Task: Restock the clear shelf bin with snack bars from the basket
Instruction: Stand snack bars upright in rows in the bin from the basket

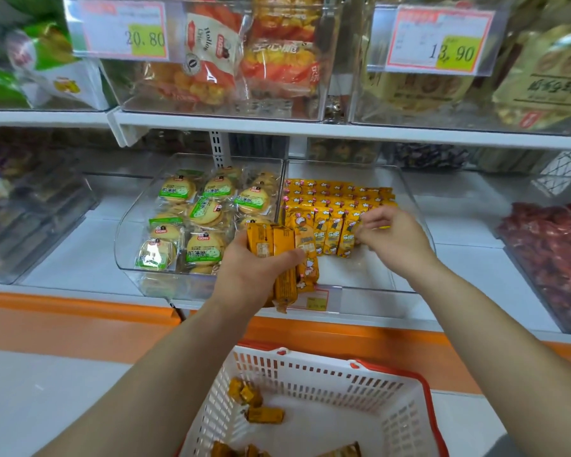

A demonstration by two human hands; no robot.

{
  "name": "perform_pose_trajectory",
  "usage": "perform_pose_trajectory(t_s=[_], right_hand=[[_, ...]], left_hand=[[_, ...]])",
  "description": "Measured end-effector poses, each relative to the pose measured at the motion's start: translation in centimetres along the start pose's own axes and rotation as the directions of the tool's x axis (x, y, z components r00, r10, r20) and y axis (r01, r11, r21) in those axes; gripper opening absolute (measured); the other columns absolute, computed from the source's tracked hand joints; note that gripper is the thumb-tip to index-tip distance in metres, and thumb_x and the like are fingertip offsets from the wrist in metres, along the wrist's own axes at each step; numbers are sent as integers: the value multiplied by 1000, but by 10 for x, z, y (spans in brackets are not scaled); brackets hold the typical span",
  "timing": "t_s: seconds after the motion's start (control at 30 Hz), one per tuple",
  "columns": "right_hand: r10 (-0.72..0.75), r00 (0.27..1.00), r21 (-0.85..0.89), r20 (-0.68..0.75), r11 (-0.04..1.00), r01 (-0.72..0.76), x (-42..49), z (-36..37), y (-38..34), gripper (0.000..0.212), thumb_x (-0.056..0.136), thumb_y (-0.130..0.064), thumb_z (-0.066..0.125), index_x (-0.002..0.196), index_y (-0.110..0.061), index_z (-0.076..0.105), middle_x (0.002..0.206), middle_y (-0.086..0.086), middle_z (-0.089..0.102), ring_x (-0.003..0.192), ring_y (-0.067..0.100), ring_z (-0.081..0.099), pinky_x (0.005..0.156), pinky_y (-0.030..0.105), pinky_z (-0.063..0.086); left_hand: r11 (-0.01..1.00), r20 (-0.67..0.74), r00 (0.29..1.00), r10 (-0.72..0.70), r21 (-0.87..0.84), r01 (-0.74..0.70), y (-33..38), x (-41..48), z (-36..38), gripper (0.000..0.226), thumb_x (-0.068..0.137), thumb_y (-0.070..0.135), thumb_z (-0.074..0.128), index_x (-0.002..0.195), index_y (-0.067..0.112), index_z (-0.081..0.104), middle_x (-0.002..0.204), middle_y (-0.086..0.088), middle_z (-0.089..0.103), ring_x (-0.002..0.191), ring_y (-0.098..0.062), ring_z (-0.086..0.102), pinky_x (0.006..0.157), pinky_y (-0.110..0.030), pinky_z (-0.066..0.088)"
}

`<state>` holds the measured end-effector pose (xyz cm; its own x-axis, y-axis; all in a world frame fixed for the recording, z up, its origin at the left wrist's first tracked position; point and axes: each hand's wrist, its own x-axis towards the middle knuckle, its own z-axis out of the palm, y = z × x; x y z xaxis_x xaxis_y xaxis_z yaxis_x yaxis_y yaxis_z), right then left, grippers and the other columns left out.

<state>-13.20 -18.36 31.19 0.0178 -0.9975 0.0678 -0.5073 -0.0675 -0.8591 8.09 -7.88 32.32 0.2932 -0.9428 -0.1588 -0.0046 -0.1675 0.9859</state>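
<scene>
My left hand (254, 272) grips a bundle of yellow-orange snack bars (285, 258) just in front of the clear shelf bin (363, 288). Inside that bin, rows of the same yellow bars (337, 206) fill the back and middle, while the front floor is bare. My right hand (391, 237) is inside the bin at the right end of the front row, fingers pinched on a bar (381, 227) that is mostly hidden by them. Below, the white basket with a red rim (419, 420) holds several loose bars (264, 415).
A clear bin of round green-labelled biscuits (192, 222) sits directly left of the bar bin. A bin of red-wrapped sweets (554, 258) is at the right. The upper shelf (277, 128) overhangs with more bins and price tags. An orange shelf edge (80, 311) runs below.
</scene>
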Motion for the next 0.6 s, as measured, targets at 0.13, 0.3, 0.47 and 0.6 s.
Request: perform_pose_trajectory(t_s=[0.13, 0.3, 0.47, 0.6], right_hand=[[-51, 968, 386, 245, 921, -49, -56, -11, -23, 18, 95, -24, 66, 111, -33, 70, 99, -3, 75, 88, 14, 74, 67, 27, 57], [-105, 941, 455, 322, 889, -56, -76, -4, -27, 38, 92, -36, 67, 127, -51, 59, 105, -3, 69, 99, 16, 69, 68, 29, 57], [-127, 940, 392, 318, 920, -8, -69, -15, -23, 24, 87, -26, 75, 109, -35, 69, 105, 20, 62, 87, 27, 71, 70, 45, 61], [7, 979, 554, 203, 824, -121, -58, -36, -12, 26, 76, -14, 82, 76, -17, 56, 86, 10, 64, 75, 18, 71, 62, 31, 58]], left_hand=[[998, 119, 992, -35, -47, 41, 0, -5, 4, 47, 75, 27, 88, 114, 19, 63, 96, -5, 79, 84, -25, 79, 70, -45, 64], [998, 290, 957, -9, -55, 27, -1, -18, 14, 56, 64, 32, 88, 114, 21, 66, 97, -4, 80, 87, -24, 79, 69, -37, 64], [999, 321, 947, 1, -48, 16, 0, -22, 17, 48, 65, 34, 85, 109, 22, 69, 95, -4, 80, 85, -22, 79, 63, -29, 62], [997, 153, 988, -14, -75, 25, 0, -15, 10, 42, 78, 30, 82, 114, 20, 65, 95, -5, 80, 85, -21, 79, 57, -34, 61]])
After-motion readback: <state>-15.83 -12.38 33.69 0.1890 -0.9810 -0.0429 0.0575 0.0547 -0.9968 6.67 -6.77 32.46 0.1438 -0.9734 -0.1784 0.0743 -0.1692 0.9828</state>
